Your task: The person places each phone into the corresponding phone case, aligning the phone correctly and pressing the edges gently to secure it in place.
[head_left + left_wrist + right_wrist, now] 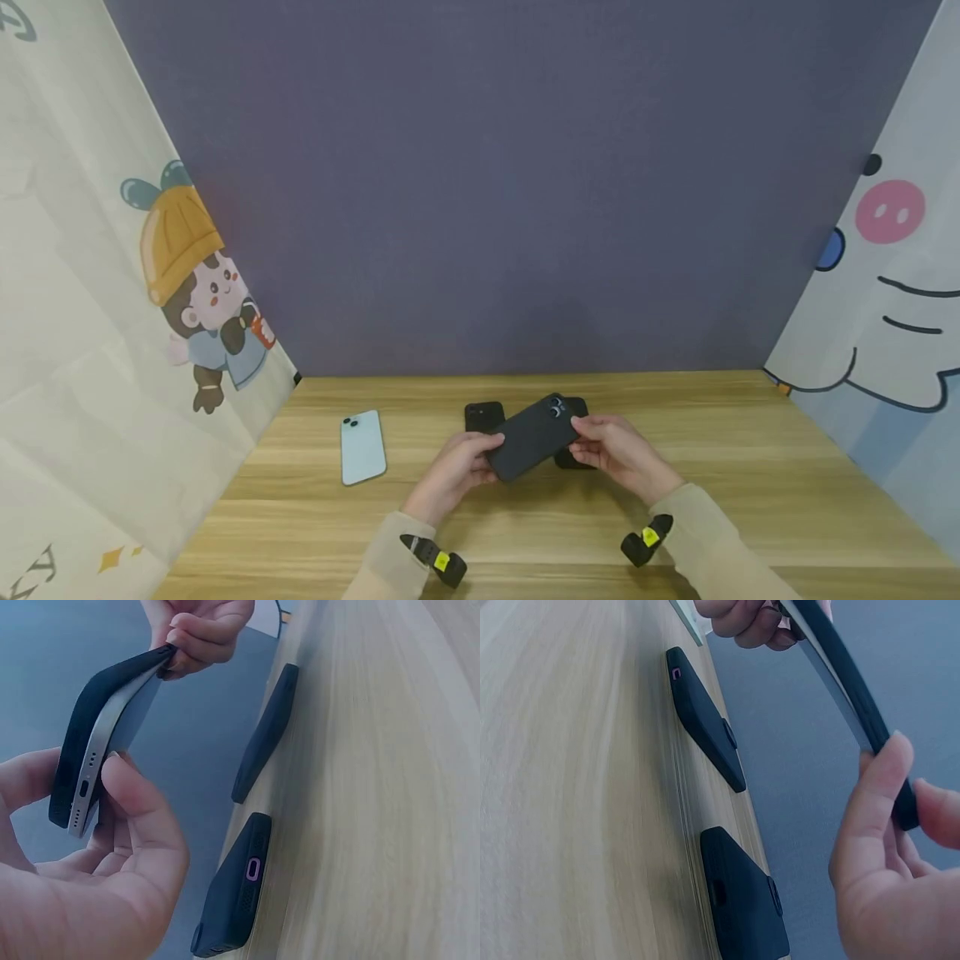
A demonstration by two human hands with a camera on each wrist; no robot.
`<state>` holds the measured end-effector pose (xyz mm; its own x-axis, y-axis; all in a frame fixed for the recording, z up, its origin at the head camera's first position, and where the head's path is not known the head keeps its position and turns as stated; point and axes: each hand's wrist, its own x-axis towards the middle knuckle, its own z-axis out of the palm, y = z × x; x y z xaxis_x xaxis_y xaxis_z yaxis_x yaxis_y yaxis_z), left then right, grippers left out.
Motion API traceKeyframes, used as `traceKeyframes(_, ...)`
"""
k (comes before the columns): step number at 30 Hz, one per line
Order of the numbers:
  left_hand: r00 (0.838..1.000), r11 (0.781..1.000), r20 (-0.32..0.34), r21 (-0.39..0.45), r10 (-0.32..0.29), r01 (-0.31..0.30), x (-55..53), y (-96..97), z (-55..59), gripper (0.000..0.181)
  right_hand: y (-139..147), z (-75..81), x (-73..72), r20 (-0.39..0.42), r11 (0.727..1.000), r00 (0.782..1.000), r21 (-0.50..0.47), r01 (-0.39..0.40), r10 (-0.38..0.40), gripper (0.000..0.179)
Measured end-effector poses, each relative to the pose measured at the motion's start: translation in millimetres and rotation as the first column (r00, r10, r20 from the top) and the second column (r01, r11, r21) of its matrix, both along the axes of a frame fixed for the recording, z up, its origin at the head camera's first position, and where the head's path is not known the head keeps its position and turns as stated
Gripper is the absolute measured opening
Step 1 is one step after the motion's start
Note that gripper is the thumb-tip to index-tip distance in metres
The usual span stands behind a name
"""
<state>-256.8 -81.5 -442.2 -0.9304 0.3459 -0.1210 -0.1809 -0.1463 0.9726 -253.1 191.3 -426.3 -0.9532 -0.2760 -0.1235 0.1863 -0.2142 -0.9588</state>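
Left hand [450,473] grips the bottom end of a phone [90,776], thumb across the port edge, fingers curled behind; right hand [618,450] pinches the camera end of the black case [534,436] round that phone, thumb and fingertips on the case rim. Both hold the phone above the wooden table [750,467], tilted, back side up. Left wrist view: the silver edge of the phone stands out of the case at the bottom end, case lip bowed away from it, so the case is seated at the camera end only; judged half on or half off, cannot tell which direction. Two more dark cases [262,731] [234,889] lie flat on the table just under the hands, near each other, one with a purple-ringed cutout. A pale blue phone [363,446] lies face down well apart to the left, bare. Cartoon printed cloths hang at both sides, grey backdrop behind. Black straps with yellow tags on both wrists. No readable brand or writing on any phone or case
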Motion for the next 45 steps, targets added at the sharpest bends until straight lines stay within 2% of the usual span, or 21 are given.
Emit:
traceKeyframes(7,1.000,1.000,0.004,0.015,-0.013,0.013,-0.1,-1.4,-1.0,0.026,-4,1.7,-0.1,0.034,0.990,0.990,-0.048,0.135,-0.134,0.014)
traceKeyframes(12,0.999,0.999,-0.028,0.004,-0.034,0.034,1.1,-0.9,-1.3,0.021,-4,1.0,-0.1,0.061,0.976,0.979,-0.083,0.201,-0.196,0.014)
traceKeyframes(14,0.998,1.000,-0.060,-0.004,-0.024,0.024,1.7,-0.5,-1.0,0.020,-5,0.3,0.4,0.066,0.976,0.979,-0.092,0.197,-0.191,0.014)
traceKeyframes(17,0.993,0.999,-0.117,-0.033,0.024,-0.028,2.1,-0.6,0.1,0.020,-5,-1.0,1.4,0.060,0.981,0.986,-0.100,0.164,-0.159,0.013)
traceKeyframes(21,0.976,0.988,-0.187,-0.088,0.109,-0.128,1.2,-3.0,2.1,0.025,-6,-2.3,2.8,0.035,0.993,0.997,-0.086,0.075,-0.072,0.014)
traceKeyframes(24,0.966,0.980,-0.215,-0.108,0.142,-0.168,0.1,-5.4,3.2,0.030,-5,-3.2,4.1,0.016,0.998,1.000,-0.054,0.014,-0.013,0.016)
traceKeyframes(31,0.961,0.971,-0.230,-0.147,0.153,-0.190,1.0,-7.5,4.9,0.025,-5,-5.2,6.2,-0.023,1.000,0.999,0.006,-0.024,0.024,0.016)
traceKeyframes(38,0.953,0.957,-0.260,-0.198,0.157,-0.211,2.5,-6.9,8.2,0.023,-6,-6.4,6.9,-0.013,0.999,1.000,0.040,-0.027,0.028,0.015)
traceKeyframes(41,0.957,0.962,-0.249,-0.191,0.145,-0.195,1.8,-8.0,8.8,0.024,-6,-5.9,7.3,-0.012,0.998,1.000,0.055,-0.021,0.022,0.015)
traceKeyframes(45,0.969,0.977,-0.224,-0.162,0.099,-0.137,-0.6,-8.9,6.8,0.023,-7,-3.2,7.6,-0.017,0.999,1.000,0.039,0.018,-0.017,0.015)
